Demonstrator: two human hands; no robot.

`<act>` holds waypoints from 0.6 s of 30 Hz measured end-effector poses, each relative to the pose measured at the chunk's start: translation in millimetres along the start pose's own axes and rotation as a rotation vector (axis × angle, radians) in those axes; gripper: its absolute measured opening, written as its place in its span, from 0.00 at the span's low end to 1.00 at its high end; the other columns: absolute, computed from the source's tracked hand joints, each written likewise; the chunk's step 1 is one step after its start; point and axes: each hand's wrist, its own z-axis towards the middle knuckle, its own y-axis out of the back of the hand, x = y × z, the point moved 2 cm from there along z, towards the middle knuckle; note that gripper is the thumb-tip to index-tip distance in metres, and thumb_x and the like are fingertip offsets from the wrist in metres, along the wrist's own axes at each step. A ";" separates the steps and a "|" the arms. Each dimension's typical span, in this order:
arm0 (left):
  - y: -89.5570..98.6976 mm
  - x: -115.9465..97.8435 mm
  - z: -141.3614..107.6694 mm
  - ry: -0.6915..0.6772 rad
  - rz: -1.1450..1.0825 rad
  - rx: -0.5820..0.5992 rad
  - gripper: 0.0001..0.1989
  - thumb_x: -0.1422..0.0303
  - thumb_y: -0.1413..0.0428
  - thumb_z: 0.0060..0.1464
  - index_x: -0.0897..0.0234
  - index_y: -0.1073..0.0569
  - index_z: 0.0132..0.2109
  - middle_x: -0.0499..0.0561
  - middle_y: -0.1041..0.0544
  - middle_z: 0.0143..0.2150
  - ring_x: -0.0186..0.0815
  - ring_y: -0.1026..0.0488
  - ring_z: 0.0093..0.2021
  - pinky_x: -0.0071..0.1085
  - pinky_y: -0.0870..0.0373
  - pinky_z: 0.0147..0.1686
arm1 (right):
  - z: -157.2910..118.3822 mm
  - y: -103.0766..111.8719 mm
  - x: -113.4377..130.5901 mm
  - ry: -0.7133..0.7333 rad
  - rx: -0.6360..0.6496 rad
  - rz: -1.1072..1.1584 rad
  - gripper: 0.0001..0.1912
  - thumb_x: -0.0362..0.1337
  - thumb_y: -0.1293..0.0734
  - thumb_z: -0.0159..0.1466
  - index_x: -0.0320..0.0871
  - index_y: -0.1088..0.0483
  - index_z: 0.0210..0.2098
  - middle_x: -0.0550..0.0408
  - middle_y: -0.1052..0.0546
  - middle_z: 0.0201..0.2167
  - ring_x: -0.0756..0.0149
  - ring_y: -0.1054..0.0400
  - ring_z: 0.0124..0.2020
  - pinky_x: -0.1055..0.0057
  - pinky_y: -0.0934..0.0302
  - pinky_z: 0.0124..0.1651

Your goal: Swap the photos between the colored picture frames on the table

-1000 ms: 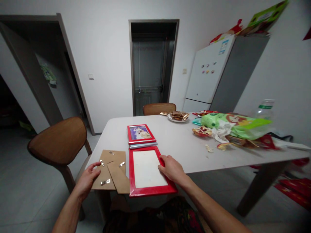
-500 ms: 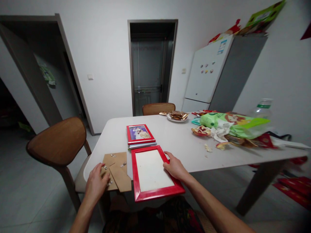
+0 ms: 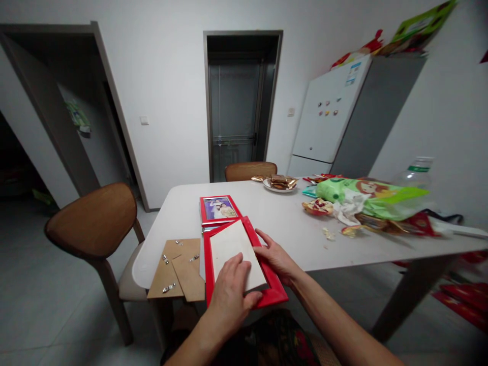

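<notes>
A red picture frame (image 3: 275, 293) overhangs the table's near edge, tilted, with a white sheet (image 3: 233, 243) sitting askew in its opening. My right hand (image 3: 277, 259) grips the frame's right side, thumb over the inner edge and the underside fingers hidden. My left hand (image 3: 233, 284) rests on the sheet's lower part, holding nothing, with fingers laid on it and thumb spread near its bottom edge. Left of the frame lies a brown backing board (image 3: 162, 279) with metal clips and a stand flap. Behind is a second red frame (image 3: 236, 207) with a photo, stacked on something.
The white table (image 3: 267, 206) carries a plate of wrapped snacks (image 3: 280, 184), a piece of opened pomegranate (image 3: 317, 206), crumpled tissue and a green bag (image 3: 381, 195) at the right. A clear bottle (image 3: 415, 173) stands behind. A wooden chair (image 3: 93, 221) is on the left.
My left hand has left the backing board and come right onto the white sheet. The sheet now lies askew in the frame; the frame has turned and risen slightly, my right hand still on it.
</notes>
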 end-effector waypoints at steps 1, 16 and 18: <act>-0.8 -1.7 1.3 -0.037 0.016 -0.013 0.24 0.73 0.46 0.42 0.63 0.38 0.49 0.58 0.39 0.55 0.45 0.42 0.54 0.47 0.42 0.51 | 0.7 -0.5 0.6 0.009 -0.007 -0.006 0.40 0.34 0.37 0.50 0.42 0.58 0.58 0.57 0.26 0.26 0.69 0.33 0.23 0.71 0.37 0.29; 70.3 61.8 -47.9 0.573 -0.156 -0.487 0.24 0.67 0.48 0.45 0.62 0.41 0.51 0.52 0.28 0.40 0.38 0.29 0.32 0.33 0.34 0.34 | 37.1 32.3 -29.6 0.216 -0.276 -1.032 0.22 0.35 0.43 0.53 0.39 0.36 0.47 0.52 0.25 0.29 0.67 0.33 0.29 0.75 0.45 0.33; 69.7 73.1 -57.6 0.611 -0.165 -0.455 0.22 0.65 0.48 0.44 0.63 0.38 0.49 0.53 0.28 0.41 0.40 0.29 0.32 0.33 0.34 0.33 | 37.9 33.0 -32.7 0.197 -0.293 -1.126 0.21 0.36 0.43 0.54 0.39 0.35 0.47 0.50 0.25 0.31 0.66 0.33 0.30 0.74 0.45 0.34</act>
